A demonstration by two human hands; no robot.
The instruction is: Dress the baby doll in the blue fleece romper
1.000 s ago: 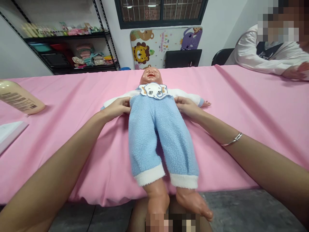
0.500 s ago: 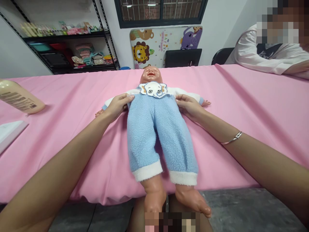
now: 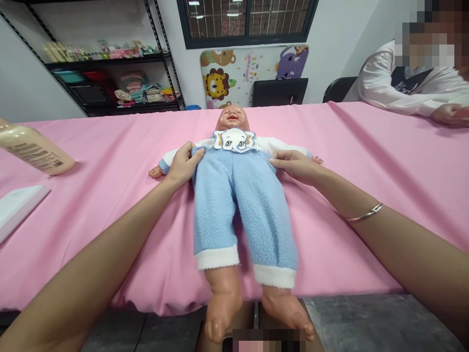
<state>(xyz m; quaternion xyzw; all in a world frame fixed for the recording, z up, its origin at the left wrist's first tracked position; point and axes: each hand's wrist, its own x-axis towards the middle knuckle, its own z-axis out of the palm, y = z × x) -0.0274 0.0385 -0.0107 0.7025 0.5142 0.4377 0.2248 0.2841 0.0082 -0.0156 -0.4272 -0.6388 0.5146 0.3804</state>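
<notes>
Left of the frame's centre, the left hand (image 3: 186,164) has shifted slightly upward, its thumb now over the top edge of the blue trousers (image 3: 238,190), fingers clamped on the cloth. Mid-frame, the trousers are on the doll (image 3: 232,118); the cuff (image 3: 217,257) toward lower left has risen, so the garment seems to be drawn higher. Right of centre, the right hand (image 3: 297,166) stays at the other side, fingertips seemingly pinching the fabric.
</notes>
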